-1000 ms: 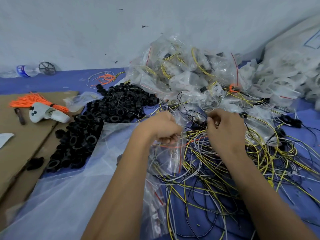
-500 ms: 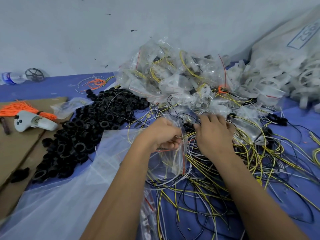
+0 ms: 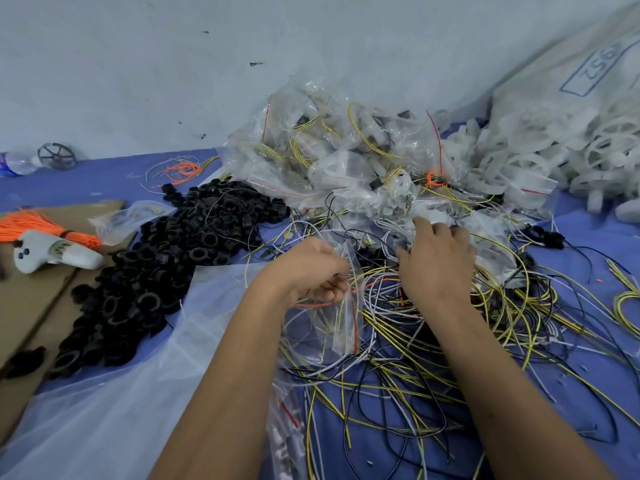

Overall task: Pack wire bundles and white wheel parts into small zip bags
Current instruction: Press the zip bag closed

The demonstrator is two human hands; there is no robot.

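Note:
My left hand (image 3: 308, 271) grips the mouth of a small clear zip bag (image 3: 341, 317) with a red seal line; yellow and white wires run into it. My right hand (image 3: 436, 261) lies palm down, fingers spread, on the tangle of yellow, white and black wires (image 3: 433, 341) just right of the bag. What its fingertips touch is hidden among wires and plastic. Behind the hands rises a heap of filled zip bags (image 3: 339, 161). White wheel parts (image 3: 540, 157) are piled at the far right.
A mound of black rings (image 3: 166, 258) lies left of the hands. A large clear plastic sheet (image 3: 114, 393) covers the near left. On brown cardboard (image 3: 38, 292) sit orange ties (image 3: 38, 225) and a white handheld controller (image 3: 52, 254). A big white sack (image 3: 571, 74) leans at the back right.
My right hand has moved forward and opened out flat over the wires. My left hand keeps its hold on the bag. The camera view has shifted to the right.

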